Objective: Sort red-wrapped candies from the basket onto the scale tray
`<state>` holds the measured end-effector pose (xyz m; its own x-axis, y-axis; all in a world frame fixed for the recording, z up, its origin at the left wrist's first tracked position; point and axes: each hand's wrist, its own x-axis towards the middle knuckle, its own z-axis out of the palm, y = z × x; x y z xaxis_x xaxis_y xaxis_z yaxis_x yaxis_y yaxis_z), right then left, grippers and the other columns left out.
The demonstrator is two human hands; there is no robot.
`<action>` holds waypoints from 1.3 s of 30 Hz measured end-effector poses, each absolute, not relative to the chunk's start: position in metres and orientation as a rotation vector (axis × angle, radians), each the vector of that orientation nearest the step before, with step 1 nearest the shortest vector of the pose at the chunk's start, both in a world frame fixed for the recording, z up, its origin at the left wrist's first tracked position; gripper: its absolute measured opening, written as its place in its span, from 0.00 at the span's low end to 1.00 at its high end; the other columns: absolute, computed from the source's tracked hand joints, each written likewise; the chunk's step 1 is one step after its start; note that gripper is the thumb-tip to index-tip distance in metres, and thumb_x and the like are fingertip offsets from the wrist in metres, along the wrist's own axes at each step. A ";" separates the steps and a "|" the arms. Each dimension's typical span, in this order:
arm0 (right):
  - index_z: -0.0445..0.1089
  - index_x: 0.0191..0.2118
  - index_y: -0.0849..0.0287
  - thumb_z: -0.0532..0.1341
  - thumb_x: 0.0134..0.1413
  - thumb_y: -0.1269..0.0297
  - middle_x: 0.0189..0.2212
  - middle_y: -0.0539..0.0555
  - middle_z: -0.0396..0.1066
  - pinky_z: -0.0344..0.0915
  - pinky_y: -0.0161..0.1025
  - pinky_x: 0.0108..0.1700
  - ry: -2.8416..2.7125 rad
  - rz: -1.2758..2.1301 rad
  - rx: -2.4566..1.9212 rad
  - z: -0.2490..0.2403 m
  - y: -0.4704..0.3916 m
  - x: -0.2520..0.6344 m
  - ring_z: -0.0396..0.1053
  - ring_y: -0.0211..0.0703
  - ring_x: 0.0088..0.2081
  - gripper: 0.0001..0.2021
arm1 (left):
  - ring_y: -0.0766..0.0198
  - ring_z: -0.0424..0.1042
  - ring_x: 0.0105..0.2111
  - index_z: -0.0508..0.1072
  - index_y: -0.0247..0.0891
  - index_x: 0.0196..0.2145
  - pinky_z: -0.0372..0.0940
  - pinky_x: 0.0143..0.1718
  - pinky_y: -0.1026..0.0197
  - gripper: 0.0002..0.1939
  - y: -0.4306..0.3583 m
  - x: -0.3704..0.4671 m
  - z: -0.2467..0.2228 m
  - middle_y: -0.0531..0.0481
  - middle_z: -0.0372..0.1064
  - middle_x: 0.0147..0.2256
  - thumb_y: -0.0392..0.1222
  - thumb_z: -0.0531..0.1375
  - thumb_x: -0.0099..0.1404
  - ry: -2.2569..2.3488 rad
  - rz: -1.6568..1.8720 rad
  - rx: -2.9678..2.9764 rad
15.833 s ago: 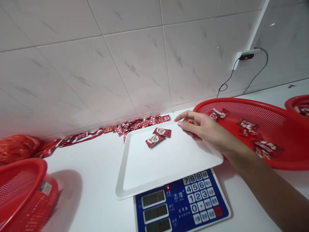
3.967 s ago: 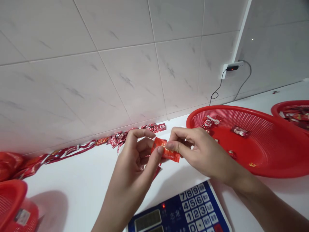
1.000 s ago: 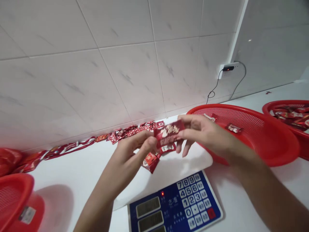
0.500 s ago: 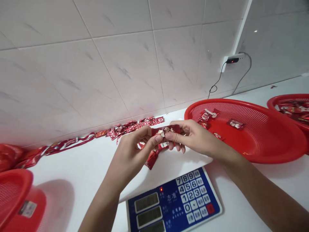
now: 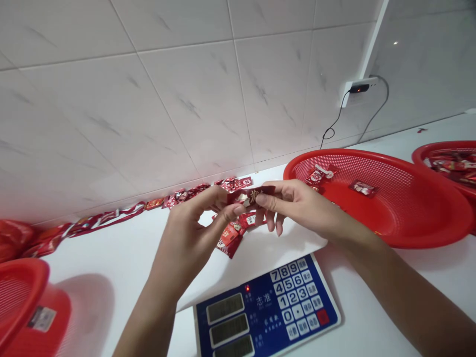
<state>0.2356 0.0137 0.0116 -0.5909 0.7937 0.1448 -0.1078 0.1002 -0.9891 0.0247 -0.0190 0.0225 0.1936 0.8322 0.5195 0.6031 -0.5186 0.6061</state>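
Observation:
A dark red candy packet (image 5: 247,197) with pale print is stretched between both hands above the scale's white tray (image 5: 271,248). My left hand (image 5: 203,223) pinches its left end between thumb and fingers. Its right end is gripped by my right hand (image 5: 288,203), whose lower fingers hang loosely below. Beneath the hands, several red packets (image 5: 230,235) lie on the tray, partly covered by the fingers. The scale's blue panel (image 5: 264,307) with number keys and displays faces me.
A big red basket (image 5: 409,218) with a few packets stands right, a fuller one (image 5: 457,166) beyond it. Another red basket (image 5: 33,282) is at the left edge. Red packets (image 5: 186,196) line the tiled wall. A cable (image 5: 338,116) hangs from a socket.
The packet between my hands has tilted and looks narrower. My left hand has shifted slightly left, and more of the packets on the tray show beneath.

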 end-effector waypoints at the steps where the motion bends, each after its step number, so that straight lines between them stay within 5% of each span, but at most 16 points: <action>1: 0.78 0.47 0.60 0.68 0.62 0.52 0.30 0.51 0.75 0.70 0.31 0.29 -1.635 1.622 -0.661 0.011 0.015 0.236 0.71 0.34 0.28 0.17 | 0.63 0.70 0.29 0.72 0.44 0.29 0.65 0.33 0.61 0.09 -0.019 0.025 0.022 0.56 0.72 0.27 0.45 0.64 0.67 1.396 1.294 2.229; 6: 0.78 0.48 0.58 0.67 0.63 0.52 0.39 0.53 0.77 0.74 0.32 0.32 -1.492 1.790 -0.480 0.009 0.016 0.236 0.74 0.35 0.32 0.16 | 0.61 0.75 0.34 0.77 0.47 0.36 0.67 0.35 0.61 0.01 -0.022 0.022 0.021 0.56 0.78 0.34 0.41 0.65 0.67 1.480 1.391 2.394; 13: 0.77 0.42 0.62 0.66 0.60 0.76 0.33 0.50 0.77 0.78 0.34 0.37 -1.466 1.525 -0.777 0.015 0.012 0.227 0.76 0.34 0.31 0.07 | 0.54 0.78 0.43 0.78 0.45 0.48 0.72 0.43 0.57 0.19 -0.015 0.015 0.025 0.48 0.80 0.42 0.52 0.70 0.61 1.260 1.104 2.122; 19: 0.76 0.42 0.62 0.65 0.60 0.77 0.31 0.49 0.74 0.78 0.33 0.34 -1.526 1.459 -0.810 0.017 0.010 0.225 0.75 0.33 0.29 0.07 | 0.61 0.78 0.32 0.78 0.41 0.37 0.72 0.35 0.61 0.06 -0.012 0.016 0.022 0.50 0.79 0.32 0.45 0.67 0.65 1.172 1.136 1.869; 27: 0.70 0.41 0.58 0.67 0.55 0.75 0.33 0.48 0.73 0.79 0.35 0.33 -1.480 1.394 -0.755 0.005 0.014 0.220 0.75 0.35 0.31 0.10 | 0.60 0.78 0.37 0.77 0.42 0.39 0.71 0.39 0.60 0.09 -0.010 0.019 0.020 0.50 0.80 0.36 0.49 0.66 0.66 1.238 1.059 1.871; 34: 0.65 0.37 0.55 0.67 0.53 0.73 0.35 0.48 0.71 0.78 0.34 0.33 -1.464 1.347 -0.751 -0.014 0.022 0.213 0.73 0.37 0.35 0.11 | 0.61 0.72 0.28 0.72 0.41 0.30 0.61 0.29 0.60 0.10 -0.011 0.033 0.016 0.52 0.75 0.27 0.46 0.59 0.68 1.516 0.972 2.177; 39: 0.67 0.44 0.54 0.67 0.56 0.70 0.42 0.53 0.74 0.78 0.43 0.42 -1.538 1.307 -0.762 -0.009 0.020 0.216 0.75 0.44 0.45 0.12 | 0.59 0.75 0.29 0.73 0.43 0.32 0.63 0.28 0.61 0.07 -0.012 0.029 0.021 0.53 0.77 0.28 0.46 0.59 0.66 1.547 1.098 2.205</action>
<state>0.2162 0.0199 -0.0088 -0.3599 0.8957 0.2614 -0.1133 0.2361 -0.9651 0.0285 -0.0120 0.0211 0.1609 0.8826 0.4418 0.7088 -0.4148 0.5706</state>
